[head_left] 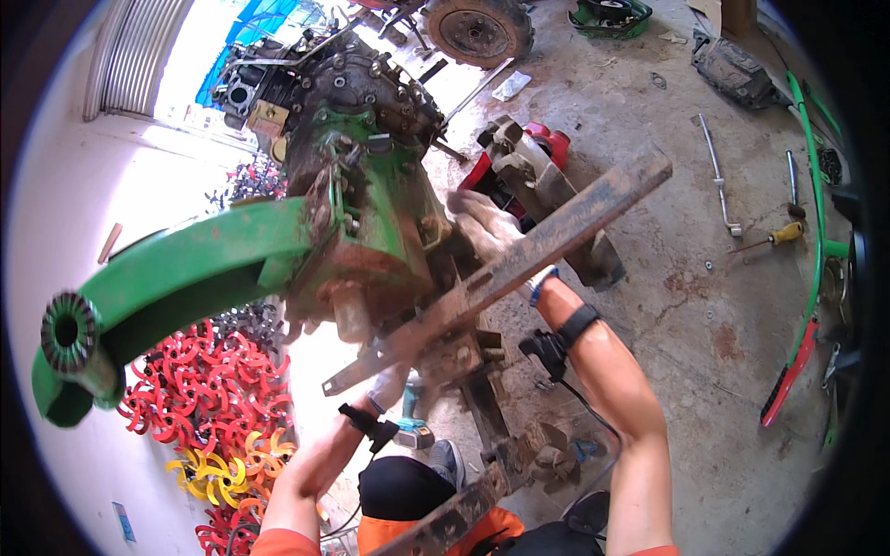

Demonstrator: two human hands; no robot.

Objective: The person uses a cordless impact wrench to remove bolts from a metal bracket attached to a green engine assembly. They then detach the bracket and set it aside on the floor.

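Observation:
My right hand (484,227), in a dirty white glove, reaches under a long rusty flat bar (575,221) and lies against the side of the green and rusty gearbox housing (371,236); its grip is hidden. The bar crosses my right wrist and runs down to a bracket (357,371). My left hand (387,382), also gloved, is up beneath that bracket with its fingers hidden. A teal cordless power tool (414,430) sits just below my left wrist. Both forearms carry black strapped devices.
A green curved arm with a ribbed end (139,296) juts out left. Red and yellow curved blades (209,408) are piled below it. On the concrete floor lie a yellow-handled screwdriver (783,233), a metal wrench (716,176), a wheel (477,30) and a green and red frame (808,306).

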